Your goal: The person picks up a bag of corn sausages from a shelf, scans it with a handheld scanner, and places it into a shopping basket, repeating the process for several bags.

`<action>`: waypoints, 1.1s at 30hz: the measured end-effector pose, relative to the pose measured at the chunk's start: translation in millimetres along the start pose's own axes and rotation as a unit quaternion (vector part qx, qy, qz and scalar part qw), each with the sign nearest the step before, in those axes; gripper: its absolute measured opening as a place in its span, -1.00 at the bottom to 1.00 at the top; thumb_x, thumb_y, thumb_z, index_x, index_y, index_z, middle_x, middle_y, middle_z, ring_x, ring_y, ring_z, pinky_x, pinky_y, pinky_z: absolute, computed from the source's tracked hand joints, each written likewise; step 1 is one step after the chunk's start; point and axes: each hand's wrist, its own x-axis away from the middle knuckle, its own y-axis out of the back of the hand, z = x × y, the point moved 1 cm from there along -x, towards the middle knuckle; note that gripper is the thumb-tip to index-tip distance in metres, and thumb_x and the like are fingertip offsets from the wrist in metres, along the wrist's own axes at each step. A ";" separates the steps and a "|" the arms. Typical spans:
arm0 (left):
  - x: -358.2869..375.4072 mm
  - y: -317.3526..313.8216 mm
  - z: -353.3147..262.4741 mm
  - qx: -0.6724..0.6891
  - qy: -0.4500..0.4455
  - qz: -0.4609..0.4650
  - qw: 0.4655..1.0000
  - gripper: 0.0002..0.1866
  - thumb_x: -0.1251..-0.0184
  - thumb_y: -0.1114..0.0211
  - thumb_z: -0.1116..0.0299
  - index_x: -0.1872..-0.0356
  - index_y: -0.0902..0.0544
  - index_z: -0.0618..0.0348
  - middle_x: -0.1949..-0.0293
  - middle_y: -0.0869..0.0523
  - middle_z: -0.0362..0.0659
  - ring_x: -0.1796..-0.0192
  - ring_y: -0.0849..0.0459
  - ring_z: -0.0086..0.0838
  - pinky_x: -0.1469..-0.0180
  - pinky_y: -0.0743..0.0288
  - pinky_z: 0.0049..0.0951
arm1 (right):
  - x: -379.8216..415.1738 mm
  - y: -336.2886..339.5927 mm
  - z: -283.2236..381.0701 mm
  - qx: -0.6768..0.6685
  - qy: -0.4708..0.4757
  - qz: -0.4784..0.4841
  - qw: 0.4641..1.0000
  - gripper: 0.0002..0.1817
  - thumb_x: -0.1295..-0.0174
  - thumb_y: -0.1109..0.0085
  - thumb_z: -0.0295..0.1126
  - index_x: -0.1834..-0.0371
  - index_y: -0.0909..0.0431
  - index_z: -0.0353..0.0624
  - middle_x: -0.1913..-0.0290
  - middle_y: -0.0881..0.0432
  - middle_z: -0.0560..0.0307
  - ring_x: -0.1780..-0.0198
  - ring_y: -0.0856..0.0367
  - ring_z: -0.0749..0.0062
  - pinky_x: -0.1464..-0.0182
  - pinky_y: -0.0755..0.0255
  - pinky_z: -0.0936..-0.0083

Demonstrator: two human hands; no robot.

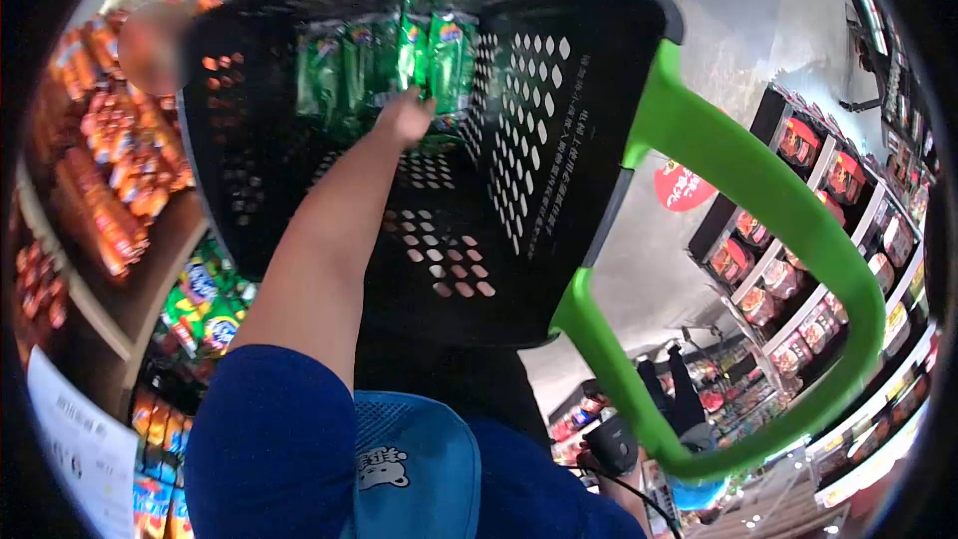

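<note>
Left grip (409, 122) is at the lower part of the green packets (451, 58); blur and angle hide the fingertips, so can't tell whether it's clenched on one or just touching. Right grip isn't in view. Packets stand in a row at 12 o'clock, deep inside the black basket (611, 90), by its far wall.

Handling, my read: light, glossy film, so soft and a bit slippery. Contents can't be told; treat as crushable. Best hold is a broad thumb-to-fingers pinch across one packet's body, low force; a corner tug could slip or tear.

Basket reads as stiff perforated plastic; proper hold is the green handle (840, 269), swung out to 3-4 o'clock. Reddish packs (110, 135) sit on the shelf at 10 o'clock, green bags (203, 297) at 8.
</note>
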 end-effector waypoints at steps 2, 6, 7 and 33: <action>-8.1 -6.8 -22.3 0.007 0.031 -0.022 0.999 -0.45 -0.24 -0.23 0.06 -0.10 -0.48 0.30 0.04 -0.63 0.19 -0.04 -0.59 0.04 -0.11 -0.44 -0.13 | -6.6 0.8 -1.9 -0.024 -0.028 -0.001 0.999 -0.57 0.03 -0.41 -0.43 0.05 -0.56 -0.25 0.16 -0.68 0.09 0.16 -0.64 0.47 0.09 -0.51 0.49; -31.8 -18.8 -21.8 -0.056 0.015 -0.038 0.998 -0.46 -0.21 -0.29 0.10 -0.05 -0.46 0.33 0.04 -0.64 0.18 -0.04 -0.60 0.02 -0.10 -0.46 -0.13 | -12.7 7.4 -0.8 -0.049 -0.046 -0.004 0.998 -0.59 0.00 -0.37 -0.46 0.04 -0.56 -0.26 0.14 -0.68 0.09 0.16 -0.64 0.47 0.11 -0.52 0.49; -30.4 -16.4 -21.1 -0.070 0.003 -0.034 0.997 -0.46 -0.20 -0.29 0.10 -0.03 -0.46 0.34 0.04 -0.64 0.18 -0.04 -0.60 0.02 -0.10 -0.46 -0.13 | -13.4 9.2 -0.2 -0.052 -0.045 -0.003 0.998 -0.60 -0.01 -0.36 -0.46 0.03 -0.56 -0.27 0.14 -0.68 0.09 0.16 -0.64 0.47 0.11 -0.52 0.49; 705.1 147.0 -196.7 0.472 -0.256 -0.027 0.843 -0.50 -0.18 -0.27 0.65 -0.15 -0.37 0.16 0.05 -0.55 -0.25 -0.02 -0.51 -0.60 -0.07 -0.45 -0.46 | 216.7 18.7 146.0 0.042 0.553 0.566 0.610 -0.17 0.08 -0.43 -0.45 -0.31 -0.24 -0.36 -0.18 -0.51 -0.12 -0.19 -0.51 0.16 -0.19 -0.41 0.25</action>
